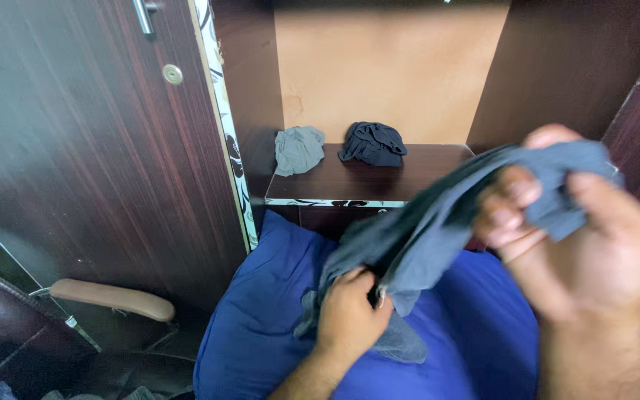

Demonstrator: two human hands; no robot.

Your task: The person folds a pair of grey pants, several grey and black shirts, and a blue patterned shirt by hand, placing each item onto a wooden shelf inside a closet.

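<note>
Grey-blue cloth [438, 222] was held stretched between both hands: the right hand [587, 244], blurred and nearest, was clenched on its upper end, the left hand [346, 315] gripped its lower end over a blue cushion [261, 318]. Farther back, a light grey garment [298, 149] and a dark garment [372, 144] were seen bunched on a dark wooden shelf [350, 181].

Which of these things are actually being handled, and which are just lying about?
Being handled:
grey-blue garment, stretched between left hand and right hand
blue pillow beneath it

Lying about:
light grey cloth on shelf
dark cloth
chair armrest
</note>
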